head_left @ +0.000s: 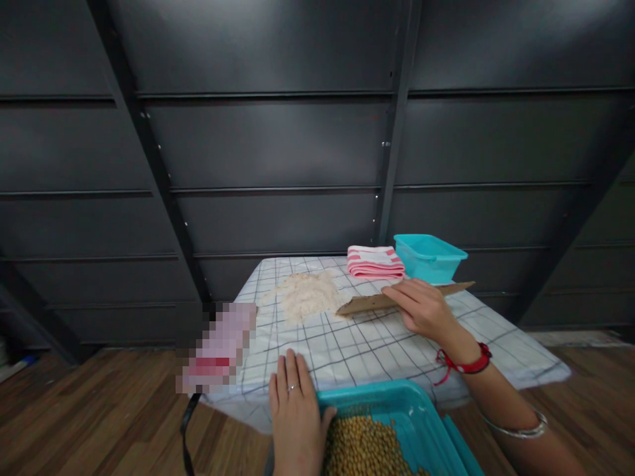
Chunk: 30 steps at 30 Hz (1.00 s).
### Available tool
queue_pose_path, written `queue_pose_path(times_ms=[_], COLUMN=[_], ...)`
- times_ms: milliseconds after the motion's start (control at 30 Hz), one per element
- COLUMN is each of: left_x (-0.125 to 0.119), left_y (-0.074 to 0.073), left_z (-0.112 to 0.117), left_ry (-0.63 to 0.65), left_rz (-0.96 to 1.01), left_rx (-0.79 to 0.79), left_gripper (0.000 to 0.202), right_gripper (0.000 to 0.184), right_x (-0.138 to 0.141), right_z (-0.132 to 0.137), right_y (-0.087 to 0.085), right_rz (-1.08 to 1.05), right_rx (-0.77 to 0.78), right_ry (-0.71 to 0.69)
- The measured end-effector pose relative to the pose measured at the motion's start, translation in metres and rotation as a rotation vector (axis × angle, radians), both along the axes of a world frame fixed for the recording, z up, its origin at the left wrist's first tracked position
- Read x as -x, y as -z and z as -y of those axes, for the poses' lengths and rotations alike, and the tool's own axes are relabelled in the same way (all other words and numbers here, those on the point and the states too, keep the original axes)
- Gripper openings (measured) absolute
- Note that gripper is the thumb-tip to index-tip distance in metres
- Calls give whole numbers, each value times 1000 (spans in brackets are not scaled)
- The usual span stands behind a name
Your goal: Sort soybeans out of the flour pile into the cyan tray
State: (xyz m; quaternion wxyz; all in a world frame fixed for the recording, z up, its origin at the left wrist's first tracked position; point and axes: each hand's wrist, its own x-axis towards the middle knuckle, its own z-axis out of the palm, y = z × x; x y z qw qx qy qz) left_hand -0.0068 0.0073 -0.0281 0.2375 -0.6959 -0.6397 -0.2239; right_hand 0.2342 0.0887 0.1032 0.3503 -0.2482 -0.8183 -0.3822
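Cardboard strip [397,301] lies near the middle of the checked surface [347,350], its left end at a pile of white powder [305,294]; right hand [421,307] rests on it w/ fingers laid flat, not curled round it. Left hand [295,413] lies flat, fingers together, on the near edge, thumb against a teal tray [397,403] of beans [362,449]. Behind: striped cloth [374,261] & teal tub [429,256].

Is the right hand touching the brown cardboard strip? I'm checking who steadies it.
Touching: the head view shows the right hand lying on the brown cardboard strip, fingers across its top edge.
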Motion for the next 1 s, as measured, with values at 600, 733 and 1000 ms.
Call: queue_pose_path(times_ms=[600,733,1000], left_x=[-2,-3,-3], left_y=[-4,-6,-10], left_z=[0,1,2], left_ry=[-9,-26,-19], left_rz=[47,76,68], left_rx=[32,33,41], left_gripper=[64,65,64], right_gripper=[40,41,39], right_x=[2,-6,-11], right_z=[20,32,47], right_y=[-6,-7,-8], right_rz=[46,59,74], right_rx=[-10,-16,-7], right_ry=[-24,-35,-50])
